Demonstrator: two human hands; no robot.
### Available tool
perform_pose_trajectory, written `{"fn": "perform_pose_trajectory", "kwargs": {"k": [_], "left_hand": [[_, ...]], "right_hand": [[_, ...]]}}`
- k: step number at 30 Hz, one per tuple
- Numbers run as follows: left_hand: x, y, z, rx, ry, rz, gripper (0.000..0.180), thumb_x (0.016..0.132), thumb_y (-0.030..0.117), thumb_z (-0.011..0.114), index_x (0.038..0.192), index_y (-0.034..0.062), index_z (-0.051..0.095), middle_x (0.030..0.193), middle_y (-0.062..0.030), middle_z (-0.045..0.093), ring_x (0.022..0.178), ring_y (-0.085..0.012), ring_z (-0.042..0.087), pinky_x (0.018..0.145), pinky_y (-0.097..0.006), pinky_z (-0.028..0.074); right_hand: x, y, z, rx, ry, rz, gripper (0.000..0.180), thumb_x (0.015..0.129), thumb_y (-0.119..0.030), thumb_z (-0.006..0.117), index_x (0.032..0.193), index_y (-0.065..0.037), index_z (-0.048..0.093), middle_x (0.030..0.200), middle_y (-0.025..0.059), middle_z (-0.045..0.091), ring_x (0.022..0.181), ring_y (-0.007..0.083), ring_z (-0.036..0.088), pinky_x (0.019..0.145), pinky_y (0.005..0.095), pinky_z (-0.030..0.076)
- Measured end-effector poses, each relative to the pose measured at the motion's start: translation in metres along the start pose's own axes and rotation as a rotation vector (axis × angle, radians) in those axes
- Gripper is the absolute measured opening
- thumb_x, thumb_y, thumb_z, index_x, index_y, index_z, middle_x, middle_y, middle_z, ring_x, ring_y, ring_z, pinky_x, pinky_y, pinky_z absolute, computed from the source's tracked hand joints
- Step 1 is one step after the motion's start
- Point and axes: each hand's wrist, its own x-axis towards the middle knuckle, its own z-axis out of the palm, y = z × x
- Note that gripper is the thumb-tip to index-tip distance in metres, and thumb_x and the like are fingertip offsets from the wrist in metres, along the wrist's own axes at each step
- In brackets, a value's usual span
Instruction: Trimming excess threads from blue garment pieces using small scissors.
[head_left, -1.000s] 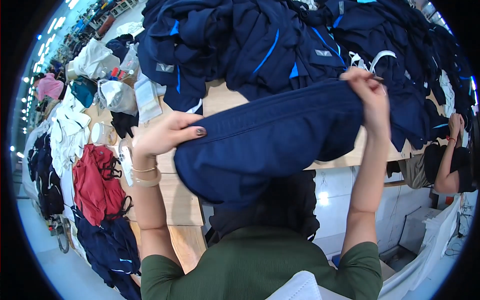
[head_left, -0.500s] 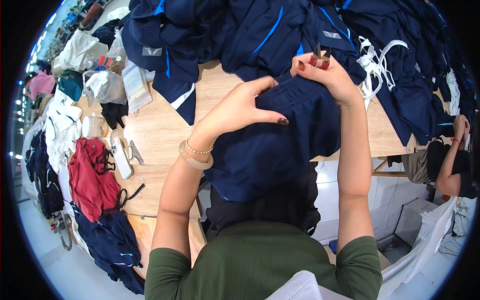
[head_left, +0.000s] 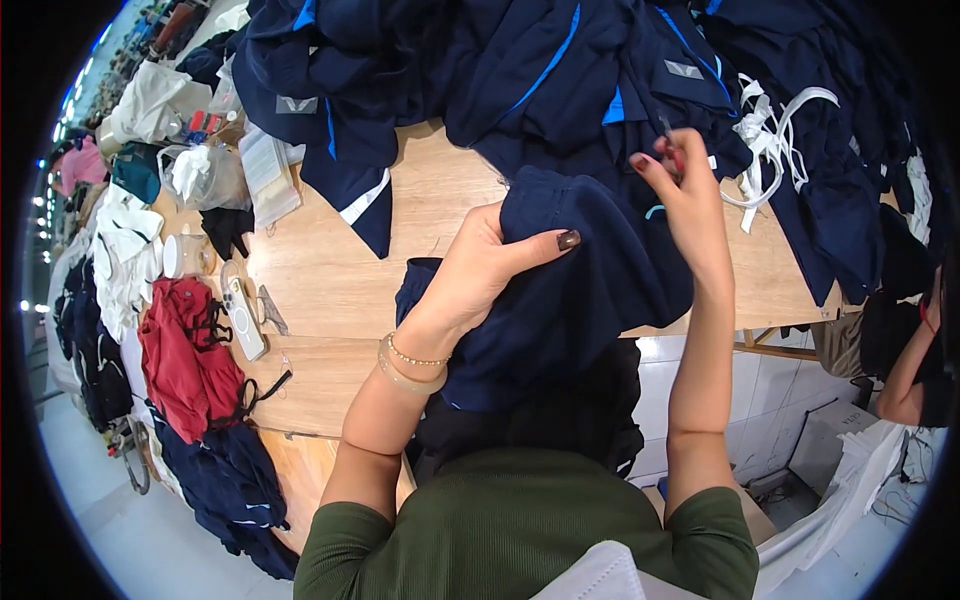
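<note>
Over the near edge of the table (head_left: 340,290), the navy garment (head_left: 600,270) is hanging in loose folds, and the left hand (head_left: 490,255) is doing the holding: thumb lying across the front, fingers tucking in behind, cloth gripped between them. That pinch is probably keeping the gathered edge raised and steady, leaving the other side free. Just beside the cloth, above the table, the right hand (head_left: 685,185) is curling its fingers round a small tool (head_left: 666,125), slim and blurred, its tip pointing away from the person; whether this hand is also touching the cloth, I cannot tell

Now the garment's direction: its gathered edge is facing the far side of the table, while the body is drooping back over the near edge. Its long axis seems to be running from far to near, though the bunching is making that uncertain

At the table's far side a pile of clothes (head_left: 420,90) is spreading, perhaps for easy reach; white straps (head_left: 757,125) are lying toward its right, while a phone (head_left: 243,320) and a red bag (head_left: 185,365) are sitting at its left, seemingly out of the way
</note>
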Motion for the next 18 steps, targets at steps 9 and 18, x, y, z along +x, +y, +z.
{"fn": "perform_pose_trajectory", "kwargs": {"k": [9, 18], "left_hand": [[-0.004, -0.007, 0.006, -0.04, 0.011, 0.089, 0.015, 0.084, -0.002, 0.065, 0.098, -0.0044, 0.067, 0.093, -0.0032, 0.068, 0.083, -0.008, 0.062, 0.079, -0.022, 0.05], [-0.012, -0.006, 0.011, -0.02, 0.0, 0.106, 0.014, 0.084, -0.001, 0.065, 0.097, -0.0043, 0.066, 0.092, -0.0032, 0.068, 0.081, -0.0072, 0.062, 0.076, -0.022, 0.05]], "right_hand": [[-0.07, -0.041, -0.011, -0.052, 0.039, -0.309, 0.029, 0.07, -0.003, 0.076, 0.097, 0.001, 0.068, 0.08, 0.0075, 0.062, 0.072, 0.0178, 0.054, 0.064, 0.0257, 0.043], [-0.075, -0.047, -0.001, -0.169, 0.097, -0.543, 0.028, 0.07, -0.011, 0.077, 0.095, -0.002, 0.07, 0.077, 0.0058, 0.065, 0.069, 0.0195, 0.053, 0.063, 0.0289, 0.041]]}}
